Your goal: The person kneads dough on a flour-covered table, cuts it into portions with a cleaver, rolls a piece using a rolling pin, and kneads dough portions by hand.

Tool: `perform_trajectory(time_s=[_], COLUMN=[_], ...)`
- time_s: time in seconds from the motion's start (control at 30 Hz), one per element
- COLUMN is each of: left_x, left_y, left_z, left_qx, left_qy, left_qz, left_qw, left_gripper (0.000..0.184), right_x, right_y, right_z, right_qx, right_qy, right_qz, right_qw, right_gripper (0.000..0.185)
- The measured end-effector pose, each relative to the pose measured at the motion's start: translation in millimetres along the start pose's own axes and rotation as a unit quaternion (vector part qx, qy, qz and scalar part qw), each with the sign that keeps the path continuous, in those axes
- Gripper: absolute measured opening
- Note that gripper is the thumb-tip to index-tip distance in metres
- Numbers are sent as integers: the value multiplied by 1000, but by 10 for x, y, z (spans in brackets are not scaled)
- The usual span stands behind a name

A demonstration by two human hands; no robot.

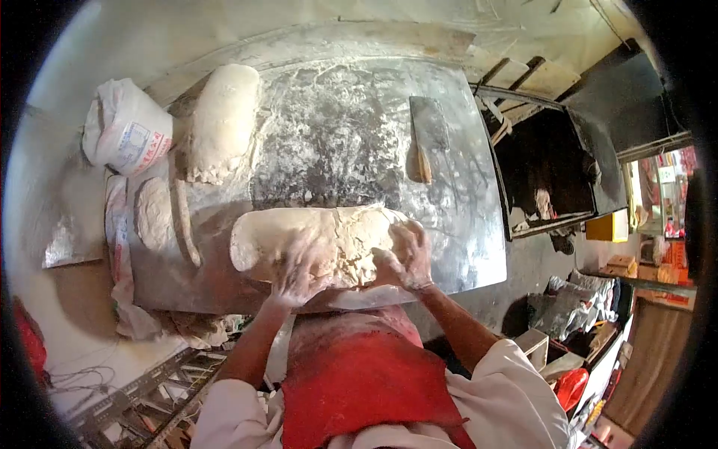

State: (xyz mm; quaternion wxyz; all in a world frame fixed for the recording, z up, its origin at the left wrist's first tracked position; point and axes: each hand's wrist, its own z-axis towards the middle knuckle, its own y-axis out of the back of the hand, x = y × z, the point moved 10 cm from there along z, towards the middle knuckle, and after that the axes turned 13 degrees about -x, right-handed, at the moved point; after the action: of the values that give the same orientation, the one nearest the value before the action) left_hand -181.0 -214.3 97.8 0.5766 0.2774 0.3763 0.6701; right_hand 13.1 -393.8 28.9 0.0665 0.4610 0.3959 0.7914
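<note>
A long, thick log of dough (351,239) lies crosswise at the near edge of a floured worktable (464,224). Its right half is rough and creased, while the left end looks smooth. My left hand (303,266) grips the dough just left of its middle, fingers spread over the top. Around the right end curls my right hand (407,258), with the thumb apart from the fingers. Both hands are dusted with flour. Behind and to the left rests a second large dough log (223,123); a smaller dough piece (154,213) sits nearer, beside a thin stick (187,224).
A white printed sack (129,127) stands at the table's left. Toward the back right lies a flat dark scraper-like tool (428,135) with a wooden handle. A dark open metal box (546,165) stands right of the table. Shelves with goods (658,254) are farther right.
</note>
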Motion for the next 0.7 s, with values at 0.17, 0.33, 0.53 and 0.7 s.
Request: perform_trajectory(time_s=[0.17,0.33,0.53,0.7], left_x=[991,792,507,817], left_y=[331,-447,-685,-944], left_z=[-1215,-2359,-1940,-1285], left_qx=[-259,-122,-28,-58], left_qy=[620,785,770,742], left_qz=[-271,-524,-622,-660], left_qw=[689,308,140,106], left_gripper=[56,66,73,81], right_x=[-709,-1145,-187,-98], right_y=[357,105,-296,-569], right_z=[-120,-833,-1053,-643], right_qx=[-39,-12,99,66], right_qy=[-309,-557,-646,-613], right_qz=[122,353,381,449], right_qw=[942,751,654,647], right_gripper=[74,82,81,74])
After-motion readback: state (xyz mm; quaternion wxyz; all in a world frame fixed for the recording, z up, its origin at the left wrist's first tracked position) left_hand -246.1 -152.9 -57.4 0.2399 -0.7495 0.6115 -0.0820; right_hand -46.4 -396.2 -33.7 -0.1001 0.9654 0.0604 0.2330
